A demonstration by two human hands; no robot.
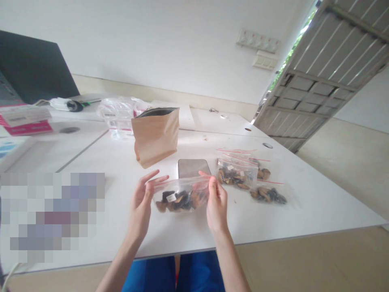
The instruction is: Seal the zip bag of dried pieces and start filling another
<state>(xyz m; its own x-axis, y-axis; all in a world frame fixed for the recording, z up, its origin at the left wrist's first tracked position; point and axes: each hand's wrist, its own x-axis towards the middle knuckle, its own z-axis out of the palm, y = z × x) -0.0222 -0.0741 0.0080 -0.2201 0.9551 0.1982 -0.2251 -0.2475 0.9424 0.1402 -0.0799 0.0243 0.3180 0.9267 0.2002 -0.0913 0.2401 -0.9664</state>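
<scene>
Clear plastic forms the small zip bag with a red seal strip (181, 196) held up over the white desk (304, 207); inside lie dark brown and black pieces with a small white tag. The left hand (141, 207) pinches its top corner at nine o'clock, thumb and forefinger closed on the plastic, the other fingers (158, 178) spread loose. The right hand (216, 207) grips the corner at three o'clock, fingers closed on the seal. Just behind, at twelve o'clock, lies a grey flat phone (194, 167), and beyond it stands an open tan kraft paper pouch (155, 136). At two o'clock rest more filled clear zip bags (237, 173), holding similar pieces.
</scene>
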